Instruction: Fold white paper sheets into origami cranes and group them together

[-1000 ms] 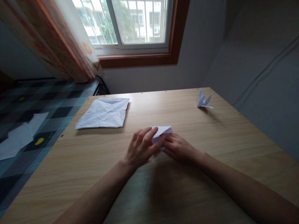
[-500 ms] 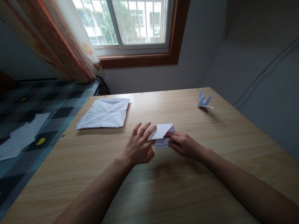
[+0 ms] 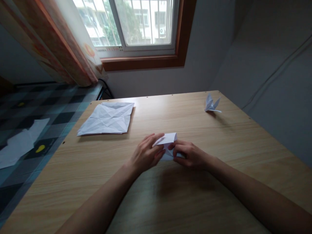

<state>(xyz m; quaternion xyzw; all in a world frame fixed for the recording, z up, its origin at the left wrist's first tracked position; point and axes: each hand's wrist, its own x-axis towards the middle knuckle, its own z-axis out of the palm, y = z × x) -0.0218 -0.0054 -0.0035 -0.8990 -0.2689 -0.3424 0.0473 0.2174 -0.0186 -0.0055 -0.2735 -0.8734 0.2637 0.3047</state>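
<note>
Between my hands, over the middle of the wooden table, is a small folded sheet of white paper [image 3: 168, 138] with its upper flap raised and bent over. My left hand [image 3: 146, 153] grips its left side, fingers on the flap and thumb lower down. On the right side, my right hand [image 3: 188, 154] pinches the paper with bent fingers, partly inside the fold. The fingers hide both side edges of the paper.
Creased white sheets [image 3: 107, 118] lie stacked at the table's [image 3: 97, 182] back left. A folded paper crane [image 3: 212, 104] stands at the back right. Left of the table, more white paper [image 3: 23, 143] lies on a checked bed cover [image 3: 64, 118]. A window [image 3: 146, 26] is behind.
My left fingers, spread before, have closed onto the paper. The flap now stands more folded over, and my right hand has shifted slightly nearer to me, its fingers more bent.
</note>
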